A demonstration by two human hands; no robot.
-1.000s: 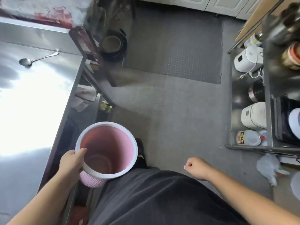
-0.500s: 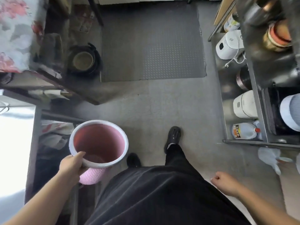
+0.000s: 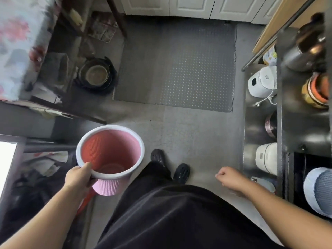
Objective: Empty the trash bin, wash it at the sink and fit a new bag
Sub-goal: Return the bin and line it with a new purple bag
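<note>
A pink ribbed trash bin (image 3: 111, 151) with a white rim hangs upright at my left side, above the grey floor. It has no bag and nothing inside. My left hand (image 3: 79, 177) grips its near rim, thumb over the top edge. My right hand (image 3: 229, 177) swings at my right side with fingers curled and holds nothing.
A dark studded floor mat (image 3: 179, 65) lies ahead, with white cabinet doors (image 3: 188, 5) beyond it. Left stand a steel counter edge (image 3: 14, 153), a floral-covered table (image 3: 19, 42) and stacked black pans (image 3: 97, 74). A steel rack (image 3: 260, 123) with rice cookers lines the right.
I have walked forward past the steel counter, carrying the bin along. The mat and cabinets have come nearer. My right hand has swung from my middle out to the right.
</note>
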